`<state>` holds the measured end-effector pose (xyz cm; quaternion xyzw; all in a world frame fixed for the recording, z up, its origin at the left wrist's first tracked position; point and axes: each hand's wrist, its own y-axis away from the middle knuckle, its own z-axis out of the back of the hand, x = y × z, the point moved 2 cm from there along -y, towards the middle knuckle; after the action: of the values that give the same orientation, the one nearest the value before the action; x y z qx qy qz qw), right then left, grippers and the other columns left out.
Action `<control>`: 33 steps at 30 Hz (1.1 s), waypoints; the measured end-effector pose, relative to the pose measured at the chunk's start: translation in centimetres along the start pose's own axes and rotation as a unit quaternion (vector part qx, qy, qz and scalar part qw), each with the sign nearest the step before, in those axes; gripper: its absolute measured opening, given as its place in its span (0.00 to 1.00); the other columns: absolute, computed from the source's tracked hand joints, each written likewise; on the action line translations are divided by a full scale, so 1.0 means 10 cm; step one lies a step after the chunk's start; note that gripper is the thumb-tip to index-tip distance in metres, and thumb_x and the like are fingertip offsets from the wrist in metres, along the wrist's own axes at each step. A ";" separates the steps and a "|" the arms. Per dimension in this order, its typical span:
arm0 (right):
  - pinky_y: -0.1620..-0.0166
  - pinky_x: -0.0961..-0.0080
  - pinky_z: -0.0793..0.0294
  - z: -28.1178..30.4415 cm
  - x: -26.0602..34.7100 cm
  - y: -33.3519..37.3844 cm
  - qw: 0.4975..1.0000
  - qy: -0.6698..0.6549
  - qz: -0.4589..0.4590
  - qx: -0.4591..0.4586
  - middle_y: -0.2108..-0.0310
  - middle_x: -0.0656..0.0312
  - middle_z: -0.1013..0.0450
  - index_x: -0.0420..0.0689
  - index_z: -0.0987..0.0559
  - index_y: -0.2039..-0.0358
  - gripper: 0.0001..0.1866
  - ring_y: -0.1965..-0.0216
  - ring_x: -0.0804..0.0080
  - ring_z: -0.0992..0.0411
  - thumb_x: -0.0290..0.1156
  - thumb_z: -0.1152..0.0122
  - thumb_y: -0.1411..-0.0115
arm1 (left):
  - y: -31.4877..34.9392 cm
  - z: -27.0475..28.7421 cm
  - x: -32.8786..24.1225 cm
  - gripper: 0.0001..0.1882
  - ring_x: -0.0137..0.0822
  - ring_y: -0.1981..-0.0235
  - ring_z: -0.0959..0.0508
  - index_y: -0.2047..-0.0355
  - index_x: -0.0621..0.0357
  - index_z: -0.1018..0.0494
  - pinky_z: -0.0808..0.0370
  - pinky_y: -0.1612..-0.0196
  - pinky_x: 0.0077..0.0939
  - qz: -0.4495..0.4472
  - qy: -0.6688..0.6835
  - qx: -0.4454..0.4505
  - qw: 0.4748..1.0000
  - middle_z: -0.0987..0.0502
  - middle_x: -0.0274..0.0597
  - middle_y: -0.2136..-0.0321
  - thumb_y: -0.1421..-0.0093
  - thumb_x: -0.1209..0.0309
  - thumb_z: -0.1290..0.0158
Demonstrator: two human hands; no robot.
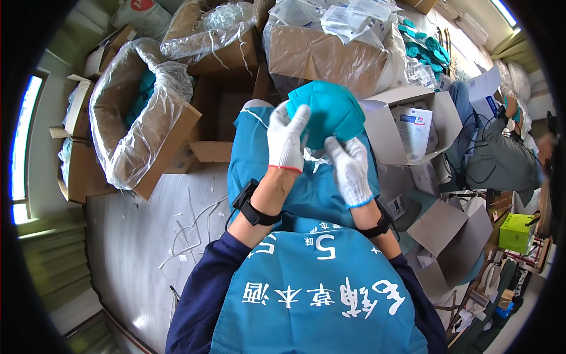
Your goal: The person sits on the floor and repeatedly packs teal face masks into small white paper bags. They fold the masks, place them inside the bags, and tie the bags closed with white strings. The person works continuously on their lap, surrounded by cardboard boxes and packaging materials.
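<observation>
Above my lap I hold a teal face mask (330, 112), rounded and pleated-looking, in both hands. My left hand (287, 138), in a white knit glove with a red cuff edge, pinches its left side, with the thumb and fingers closed at the edge. At its lower right edge is my right hand (352, 170), in a white glove with a blue cuff edge, the fingers closed on the rim. Something white and small shows below the mask between the hands; I cannot make out what it is. A teal apron (318, 277) covers my lap.
Ahead stands a plastic-lined carton (330, 56) topped with clear packets. Left is another lined carton (162, 153) with teal pieces inside. To my right, an open white box (383, 127) holds printed pouches. A co-worker (501, 153) sits far right. White straps (191, 230) lie on the floor.
</observation>
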<state>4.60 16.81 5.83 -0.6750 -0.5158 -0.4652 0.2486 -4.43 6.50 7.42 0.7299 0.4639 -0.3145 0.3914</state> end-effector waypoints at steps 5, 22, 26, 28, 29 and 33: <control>0.69 0.84 0.30 0.05 0.13 -0.01 0.976 0.216 0.015 0.001 0.71 0.69 0.24 0.39 0.18 0.60 0.07 0.73 0.85 0.29 0.28 0.41 0.33 | 0.07 0.07 0.38 0.11 0.19 0.70 0.25 0.55 0.61 0.24 0.28 0.67 0.15 -0.006 0.013 0.040 0.999 0.20 0.30 0.66 0.33 0.67 0.43; 0.84 0.77 0.52 0.56 -0.20 -1.01 0.901 -0.395 -0.175 -0.042 0.90 0.74 0.52 0.54 0.33 0.76 0.14 0.92 0.77 0.54 0.37 0.59 0.32 | 0.12 0.11 0.86 0.10 0.29 0.71 0.29 0.64 0.59 0.26 0.30 0.66 0.28 -0.128 -0.229 0.045 0.964 0.26 0.33 0.71 0.29 0.67 0.51; 0.79 0.71 0.45 0.50 -0.50 -1.48 0.936 -0.330 -0.091 0.086 0.86 0.71 0.42 0.56 0.28 0.71 0.10 0.84 0.74 0.42 0.40 0.57 0.34 | 0.26 0.25 0.61 0.09 0.25 0.76 0.31 0.65 0.55 0.27 0.32 0.73 0.25 -0.012 -0.156 -0.008 0.988 0.27 0.30 0.74 0.29 0.66 0.52; 0.79 0.72 0.48 0.20 -0.44 -1.60 0.956 -0.275 -0.088 0.051 0.87 0.71 0.45 0.56 0.28 0.67 0.09 0.85 0.73 0.44 0.40 0.57 0.33 | 0.30 0.27 0.39 0.10 0.19 0.85 0.37 0.66 0.51 0.29 0.40 0.84 0.17 0.001 -0.105 -0.021 0.994 0.31 0.28 0.79 0.30 0.61 0.50; 0.80 0.72 0.48 0.02 -0.44 -1.63 0.962 -0.253 -0.096 0.041 0.87 0.71 0.45 0.55 0.27 0.66 0.10 0.86 0.74 0.44 0.40 0.56 0.33 | 0.30 0.35 0.39 0.11 0.19 0.85 0.38 0.67 0.49 0.30 0.42 0.84 0.17 0.007 -0.095 -0.040 0.995 0.33 0.26 0.81 0.30 0.59 0.49; 0.83 0.74 0.48 -0.17 -0.44 -1.81 0.977 -0.197 -0.077 -0.029 0.86 0.73 0.44 0.52 0.25 0.65 0.12 0.87 0.77 0.45 0.42 0.54 0.32 | 0.29 0.53 0.29 0.11 0.19 0.86 0.39 0.66 0.47 0.30 0.44 0.84 0.18 0.026 -0.045 -0.061 0.997 0.36 0.25 0.83 0.31 0.57 0.48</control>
<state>-12.99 19.67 0.09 -0.7189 -0.5911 -0.3555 0.0859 -1.16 2.40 3.19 0.7017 0.4454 -0.3079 0.4631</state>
